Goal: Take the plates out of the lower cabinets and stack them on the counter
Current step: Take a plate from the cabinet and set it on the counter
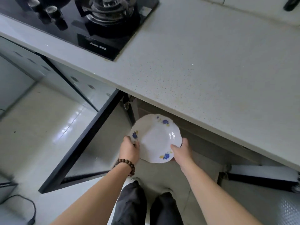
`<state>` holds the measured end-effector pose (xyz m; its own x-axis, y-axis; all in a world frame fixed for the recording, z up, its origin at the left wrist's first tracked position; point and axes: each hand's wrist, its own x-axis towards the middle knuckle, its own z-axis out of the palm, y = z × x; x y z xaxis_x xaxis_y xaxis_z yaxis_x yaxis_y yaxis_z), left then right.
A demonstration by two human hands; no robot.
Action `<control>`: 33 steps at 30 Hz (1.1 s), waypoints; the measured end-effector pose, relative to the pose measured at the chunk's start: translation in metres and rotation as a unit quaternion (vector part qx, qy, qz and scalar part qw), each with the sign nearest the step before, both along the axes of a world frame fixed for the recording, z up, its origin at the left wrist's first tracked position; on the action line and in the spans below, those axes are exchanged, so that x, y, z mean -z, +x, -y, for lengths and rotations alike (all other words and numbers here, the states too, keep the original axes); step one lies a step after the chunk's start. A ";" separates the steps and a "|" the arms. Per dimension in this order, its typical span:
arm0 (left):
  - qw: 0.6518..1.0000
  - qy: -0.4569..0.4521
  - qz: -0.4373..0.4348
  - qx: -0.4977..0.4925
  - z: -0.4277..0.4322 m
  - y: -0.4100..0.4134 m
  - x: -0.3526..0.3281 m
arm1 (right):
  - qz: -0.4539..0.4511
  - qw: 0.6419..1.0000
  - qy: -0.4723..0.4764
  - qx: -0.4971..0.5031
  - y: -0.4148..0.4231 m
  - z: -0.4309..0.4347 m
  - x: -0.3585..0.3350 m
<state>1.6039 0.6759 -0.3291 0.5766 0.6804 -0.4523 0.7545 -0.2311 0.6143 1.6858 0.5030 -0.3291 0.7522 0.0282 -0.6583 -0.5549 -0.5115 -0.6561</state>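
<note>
Both hands held one plate (pixel 155 138) by its rim, just below and in front of the worktop's (pixel 203 62) front edge, over the open cabinet (pixel 191 138). The left hand (pixel 129 149) pinched the rim at its left side, thumb on top beside a blue flower; the right hand (pixel 181 151) pinched the near right rim, thumb over the edge and fingers hidden beneath. The plate was round, so it had no long axis; it sat nearly level, face up, tipped slightly toward the person. Neither hand was nearer, as each was already on it.

The coming move looked to turn on height: the worktop lay up and away from the grip, so the plate had to clear that front edge before going forward. The speckled worktop was bare right of the hob (pixel 84 21), which sat at the far left, and no stack showed there. The left door (pixel 84 140) stood swung open beside the left arm, close to its path.
</note>
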 end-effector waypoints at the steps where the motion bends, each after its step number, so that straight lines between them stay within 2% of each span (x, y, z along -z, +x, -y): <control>1: 1.000 -0.002 0.004 -0.005 0.001 -0.008 -0.008 | -0.005 1.000 0.001 -0.003 -0.007 0.001 -0.010; 8: 0.998 -0.004 0.023 -0.058 0.008 -0.046 -0.061 | 0.012 0.998 0.012 -0.055 -0.030 0.002 -0.067; 16: 0.987 0.020 0.099 -0.126 0.000 -0.069 -0.124 | 0.063 0.988 0.081 -0.113 -0.031 -0.020 -0.128; 21: 0.965 0.024 0.156 -0.210 -0.019 -0.093 -0.155 | 0.103 0.967 0.130 -0.191 -0.031 -0.057 -0.155; 25: 0.943 0.017 0.172 -0.283 -0.036 -0.124 -0.171 | 0.114 0.947 0.152 -0.258 -0.044 -0.095 -0.170; 33: 0.899 0.074 0.187 -0.389 -0.078 -0.209 -0.187 | 0.101 0.904 0.182 -0.374 -0.102 -0.182 -0.190</control>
